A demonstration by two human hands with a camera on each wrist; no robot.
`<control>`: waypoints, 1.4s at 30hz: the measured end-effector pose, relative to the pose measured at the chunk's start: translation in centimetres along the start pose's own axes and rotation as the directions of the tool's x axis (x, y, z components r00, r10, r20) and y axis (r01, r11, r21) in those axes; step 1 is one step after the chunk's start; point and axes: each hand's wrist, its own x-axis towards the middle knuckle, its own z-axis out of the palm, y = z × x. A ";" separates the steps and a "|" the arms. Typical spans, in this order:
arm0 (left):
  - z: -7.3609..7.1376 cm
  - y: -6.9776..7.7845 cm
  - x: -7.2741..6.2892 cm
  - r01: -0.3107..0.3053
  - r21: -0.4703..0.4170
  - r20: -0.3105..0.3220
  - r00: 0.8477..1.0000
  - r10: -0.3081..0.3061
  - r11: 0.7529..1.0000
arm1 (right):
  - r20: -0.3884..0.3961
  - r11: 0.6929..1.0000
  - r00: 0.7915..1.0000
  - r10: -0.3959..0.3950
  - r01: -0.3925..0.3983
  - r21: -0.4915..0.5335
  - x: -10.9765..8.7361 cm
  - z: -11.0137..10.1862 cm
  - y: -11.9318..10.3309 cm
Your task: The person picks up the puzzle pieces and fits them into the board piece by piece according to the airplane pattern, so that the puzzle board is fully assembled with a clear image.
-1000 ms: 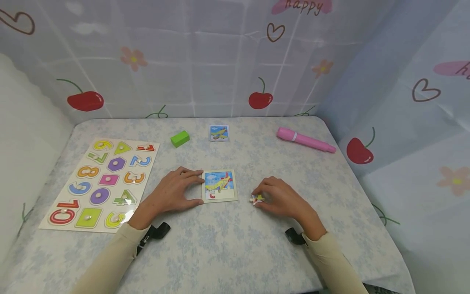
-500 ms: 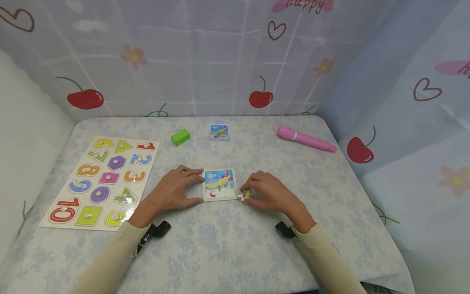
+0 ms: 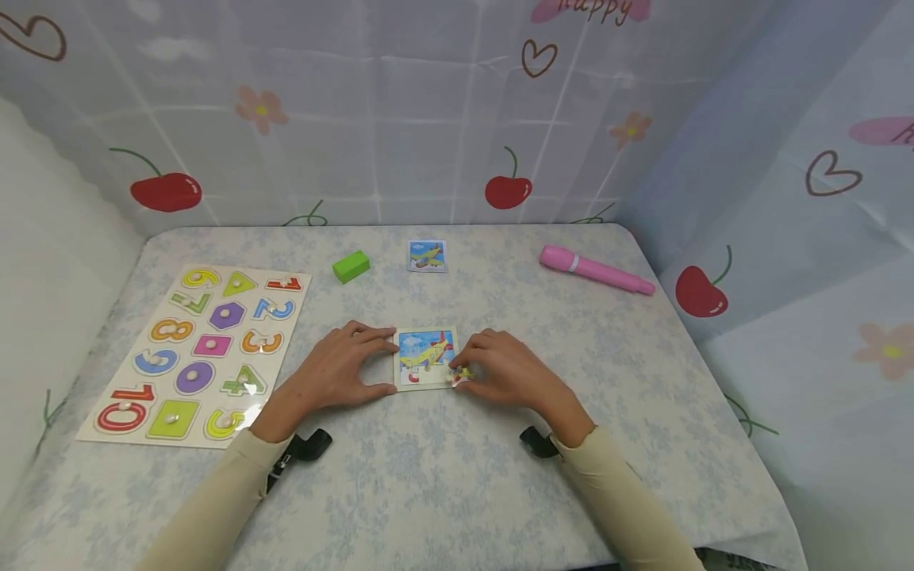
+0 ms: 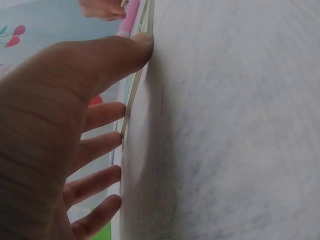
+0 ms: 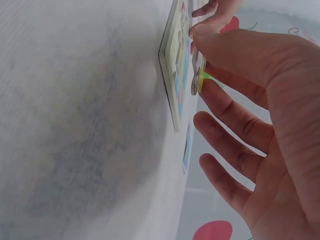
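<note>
In the head view, a small square jigsaw board [image 3: 426,388] with an aeroplane picture lies flat on the table; pale base shows at its lower right. My left hand [image 3: 344,365] rests against the board's left edge, thumb at the near corner and straight fingers along the side, as the left wrist view also shows. Between thumb and fingertips, my right hand [image 3: 510,373] pinches a jigsaw piece [image 3: 460,376] over the board's lower right corner. From the right wrist, the piece [image 5: 195,75] is seen edge-on, held above the board [image 5: 172,65] with a gap between them.
A number-and-shape peg board [image 3: 278,381] lies on the left. Beyond the hands are a green block [image 3: 351,267], a small aeroplane picture card [image 3: 427,256] and a pink pen-like stick [image 3: 596,270]. A printed curtain [image 3: 428,119] stands behind the table.
My right hand has moved left with the jigsaw piece, from beside the board to over its lower right corner. The left hand and the board have stayed in place.
</note>
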 end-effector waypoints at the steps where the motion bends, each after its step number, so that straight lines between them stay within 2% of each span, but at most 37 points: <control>1: 0.0 0.0 0.0 -0.001 -0.002 0.000 1.000 0.001 1.000 | 0.001 1.000 1.000 0.000 0.000 0.001 0.2 0.1 -0.1; 10: -0.2 0.1 0.0 0.003 -0.014 0.000 1.000 -0.003 1.000 | 0.010 1.000 1.000 -0.023 0.024 -0.019 1.7 0.6 -0.8; 21: -0.2 0.0 0.1 -0.006 -0.020 -0.005 1.000 0.006 1.000 | 0.056 0.999 0.998 -0.001 0.003 -0.037 3.4 1.3 -1.3; 26: -0.2 0.0 0.1 -0.010 -0.019 -0.006 1.000 0.010 1.000 | 0.080 0.998 0.997 0.010 -0.005 -0.062 3.9 1.5 -1.4; 42: -0.2 -0.1 0.1 -0.004 -0.017 0.003 1.000 0.004 1.000 | 0.092 0.995 0.996 0.011 -0.002 -0.096 4.8 2.2 -1.7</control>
